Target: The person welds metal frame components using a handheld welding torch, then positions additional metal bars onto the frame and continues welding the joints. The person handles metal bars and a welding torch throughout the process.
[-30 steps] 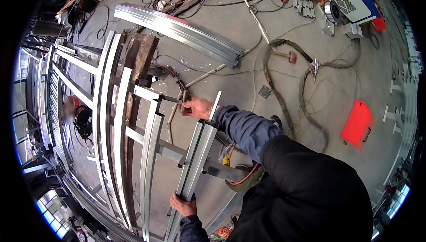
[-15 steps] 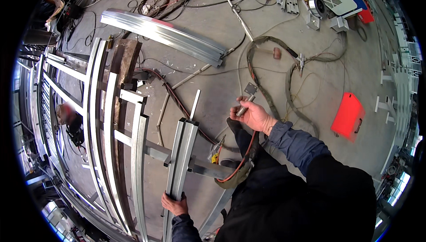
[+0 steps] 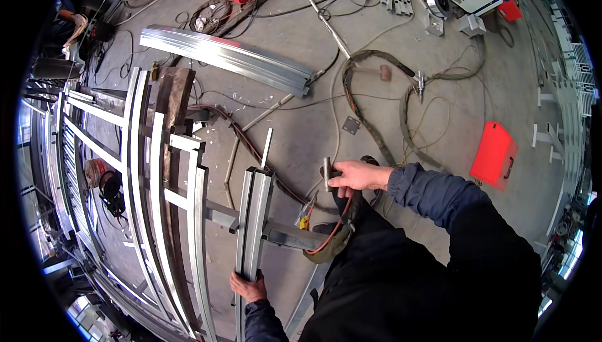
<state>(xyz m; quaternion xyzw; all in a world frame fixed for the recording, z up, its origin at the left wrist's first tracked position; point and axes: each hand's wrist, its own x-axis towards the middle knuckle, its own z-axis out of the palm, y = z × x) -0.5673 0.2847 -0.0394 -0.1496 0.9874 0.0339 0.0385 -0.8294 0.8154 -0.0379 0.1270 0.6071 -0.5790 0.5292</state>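
Note:
My left hand (image 3: 249, 287) is wrapped round the near end of a grooved, galvanized steel profile (image 3: 254, 229), its thumb lying along the edge. That profile rests across a grey crossbar (image 3: 291, 235), pointing away from me. My right hand (image 3: 359, 175) is out to the right, above the floor and my leg. Between its thumb and fingers it grips a short grey metal rod (image 3: 327, 174), which stands nearly upright in the picture. Past the profile's far end a thin bright strip (image 3: 267, 147) sticks out. A sleeved hose with a red cable (image 3: 331, 248) hangs at the crossbar's right end.
Several long steel profiles (image 3: 194, 242) lie side by side on the left. Farther off, a wide shiny channel (image 3: 226, 60) lies on the floor. Hoses and a torch (image 3: 420, 85), a square plate (image 3: 352, 126), a mallet (image 3: 384, 72) and a red panel (image 3: 493, 155) are around.
My right hand has swung lower and nearer, turning the rod from slanted to nearly upright. The left hand keeps its place on the profile. The whole view has shifted slightly.

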